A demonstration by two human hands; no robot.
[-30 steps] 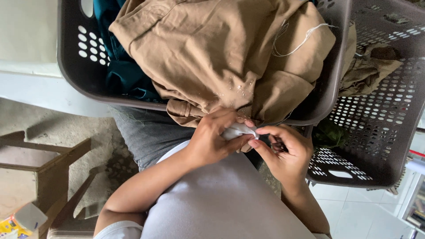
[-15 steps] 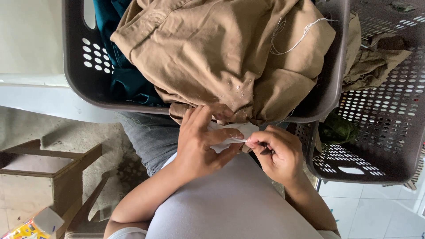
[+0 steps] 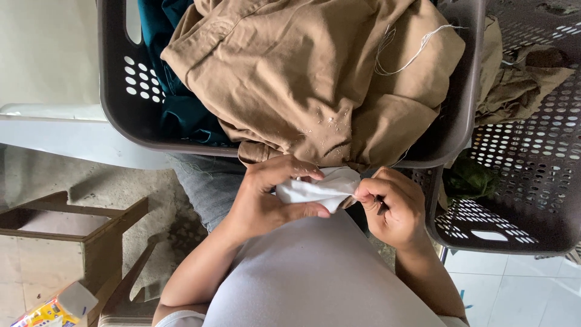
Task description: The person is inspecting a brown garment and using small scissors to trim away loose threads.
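Below the near rim of a grey laundry basket [image 3: 115, 109], over the person's lap, the two hands meet on a small piece of white cloth [image 3: 318, 189]. The left hand [image 3: 266, 200] curls round it, thumb under and fingers over, pinching the cloth from its left side. The right hand [image 3: 393, 206] is closed into a loose fist, fingertips pressed on the cloth's right end; something dark shows inside that fist, but it cannot be made out.

The floor is rough grey concrete on the left and pale tile at the lower right. A white ledge [image 3: 72, 136] runs under the basket's left corner.

There are two perforated grey baskets. The first holds a heap of tan fabric [image 3: 315, 79] with loose white threads near its right edge, and a teal garment [image 3: 175, 103] tucked beneath, mostly hidden. The second basket [image 3: 532, 181], to the right and cut off by the frame, holds one olive-brown cloth [image 3: 514, 79] and one dark green bundle [image 3: 472, 178].

One wooden stool [image 3: 66, 236] stands at the lower left, partly cropped. One yellow packet [image 3: 51, 309] lies at the bottom left corner, also cut off.
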